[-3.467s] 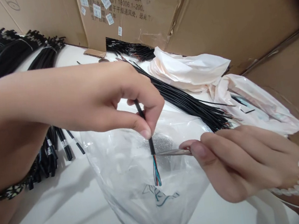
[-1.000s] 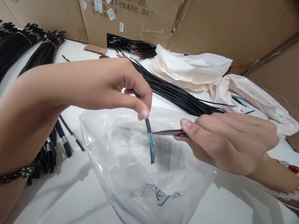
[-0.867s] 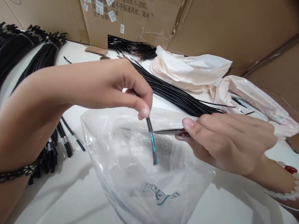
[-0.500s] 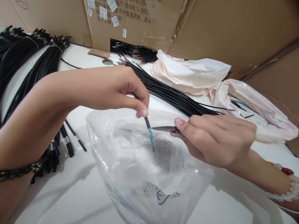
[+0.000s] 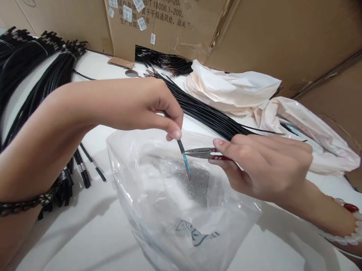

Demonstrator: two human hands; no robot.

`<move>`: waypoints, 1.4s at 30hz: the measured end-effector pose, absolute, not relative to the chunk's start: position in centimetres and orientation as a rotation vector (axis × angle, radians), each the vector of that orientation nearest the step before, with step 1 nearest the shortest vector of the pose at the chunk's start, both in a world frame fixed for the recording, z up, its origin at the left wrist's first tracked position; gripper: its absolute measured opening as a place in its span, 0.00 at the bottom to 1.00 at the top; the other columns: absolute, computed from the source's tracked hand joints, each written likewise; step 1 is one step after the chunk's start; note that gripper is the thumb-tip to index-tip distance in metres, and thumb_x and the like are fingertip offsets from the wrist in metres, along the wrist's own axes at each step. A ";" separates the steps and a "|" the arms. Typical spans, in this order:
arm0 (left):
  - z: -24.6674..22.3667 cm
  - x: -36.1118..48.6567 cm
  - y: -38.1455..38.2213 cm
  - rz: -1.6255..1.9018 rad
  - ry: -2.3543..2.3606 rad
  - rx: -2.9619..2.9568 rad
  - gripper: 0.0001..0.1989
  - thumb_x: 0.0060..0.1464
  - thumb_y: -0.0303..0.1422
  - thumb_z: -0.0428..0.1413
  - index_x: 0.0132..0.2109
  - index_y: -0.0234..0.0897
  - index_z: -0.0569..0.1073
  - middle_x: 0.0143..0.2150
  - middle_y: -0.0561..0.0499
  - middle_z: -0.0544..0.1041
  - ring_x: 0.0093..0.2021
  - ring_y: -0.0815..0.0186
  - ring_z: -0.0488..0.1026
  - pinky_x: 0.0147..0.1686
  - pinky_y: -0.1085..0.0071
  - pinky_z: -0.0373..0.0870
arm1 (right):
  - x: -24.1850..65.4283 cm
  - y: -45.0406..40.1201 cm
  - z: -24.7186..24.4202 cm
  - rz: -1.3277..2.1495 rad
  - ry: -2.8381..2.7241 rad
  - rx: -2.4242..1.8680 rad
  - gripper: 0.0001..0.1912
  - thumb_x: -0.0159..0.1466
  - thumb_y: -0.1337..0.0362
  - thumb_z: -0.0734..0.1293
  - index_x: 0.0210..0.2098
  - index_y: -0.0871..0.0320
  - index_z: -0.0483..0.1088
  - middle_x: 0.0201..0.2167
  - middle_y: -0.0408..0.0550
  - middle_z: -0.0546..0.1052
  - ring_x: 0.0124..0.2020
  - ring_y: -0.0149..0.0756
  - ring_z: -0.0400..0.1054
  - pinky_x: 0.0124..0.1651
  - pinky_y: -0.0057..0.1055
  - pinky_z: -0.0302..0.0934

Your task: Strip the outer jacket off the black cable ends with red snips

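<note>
My left hand (image 5: 161, 107) pinches a black cable (image 5: 180, 146) between thumb and fingertips, its cut end pointing down. Twisted blue and orange-brown wires (image 5: 188, 170) stick out below the black sheath. In my right hand (image 5: 264, 165) is a pair of small red-handled scissors (image 5: 201, 153). Their metal tips touch the cable where the sheath ends; whether the blades are closed around it is hard to tell. Beneath both hands lies a clear plastic bag (image 5: 152, 227) with green print, small grey bits visible inside it.
Bundles of black cables (image 5: 12, 81) lie at the left. Another black cable bundle (image 5: 204, 110) crosses behind my hands, with bare copper ends. White plastic bags (image 5: 234, 87) sit at the right on the white table (image 5: 81, 235). Tall cardboard boxes (image 5: 286, 21) stand along the back.
The scissors' red lower handle now shows more and stands further from the upper one. The hands and cable have shifted only slightly in the picture.
</note>
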State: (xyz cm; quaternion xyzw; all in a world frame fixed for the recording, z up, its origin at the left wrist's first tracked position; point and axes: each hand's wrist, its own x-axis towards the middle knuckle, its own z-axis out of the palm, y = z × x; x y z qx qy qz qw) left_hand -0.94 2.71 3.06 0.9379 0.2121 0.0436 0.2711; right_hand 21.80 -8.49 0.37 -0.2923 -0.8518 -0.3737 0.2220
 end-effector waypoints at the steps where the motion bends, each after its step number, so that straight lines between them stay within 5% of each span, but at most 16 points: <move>1: 3.0 -0.9 2.7 0.119 0.560 2.524 0.24 0.57 0.50 0.49 0.38 0.36 0.81 0.33 0.56 0.79 0.45 0.66 0.73 0.51 0.69 0.66 | 21.8 -8.5 0.4 -1.027 -2.364 -0.811 0.14 0.63 0.69 0.67 0.23 0.57 0.61 0.14 0.36 0.66 0.15 0.25 0.55 0.20 0.26 0.45; 16: 3.3 -0.7 2.5 0.179 0.444 2.494 0.23 0.58 0.49 0.51 0.37 0.35 0.80 0.34 0.54 0.79 0.43 0.69 0.70 0.48 0.72 0.64 | 21.9 -8.7 0.3 -0.867 -2.372 -0.822 0.14 0.63 0.71 0.66 0.22 0.58 0.63 0.14 0.37 0.67 0.15 0.25 0.58 0.20 0.27 0.48; 29: 3.1 -0.6 2.4 0.159 0.564 2.424 0.21 0.52 0.53 0.55 0.35 0.42 0.81 0.31 0.54 0.79 0.39 0.67 0.74 0.43 0.73 0.69 | 21.3 -9.0 0.7 -1.093 -2.390 -0.758 0.13 0.61 0.70 0.69 0.24 0.56 0.61 0.15 0.34 0.67 0.16 0.26 0.51 0.20 0.26 0.45; 42: 3.8 -0.8 2.1 0.136 0.562 2.497 0.24 0.55 0.51 0.52 0.36 0.35 0.81 0.31 0.55 0.79 0.41 0.69 0.72 0.50 0.72 0.65 | 21.8 -8.9 0.2 -0.981 -2.337 -0.824 0.14 0.63 0.71 0.67 0.23 0.56 0.60 0.14 0.36 0.68 0.15 0.24 0.56 0.19 0.25 0.46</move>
